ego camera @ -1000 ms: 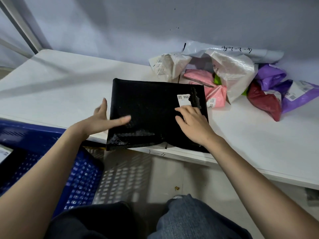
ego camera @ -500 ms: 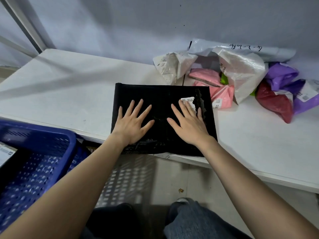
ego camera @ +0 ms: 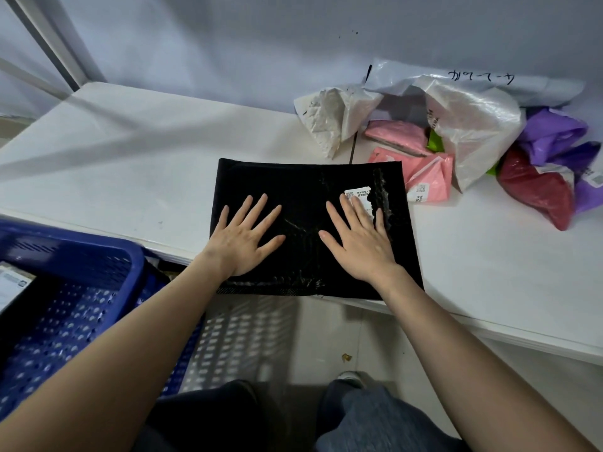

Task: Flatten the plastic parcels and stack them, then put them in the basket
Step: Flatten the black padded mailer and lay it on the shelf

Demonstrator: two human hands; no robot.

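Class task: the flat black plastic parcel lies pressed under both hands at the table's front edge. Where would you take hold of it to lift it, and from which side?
Pinch the near edge of the flat black plastic parcel, coming from the person's side: that edge overhangs the white table, so fingers probably slip under there. Left hand and right hand lie flat on top.

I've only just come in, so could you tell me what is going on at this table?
A person is flattening a black plastic parcel at the near edge of the white table, pressing on it with the left hand and right hand, fingers spread. A heap of crumpled parcels waits by the wall. The blue basket stands beside the table on the left.
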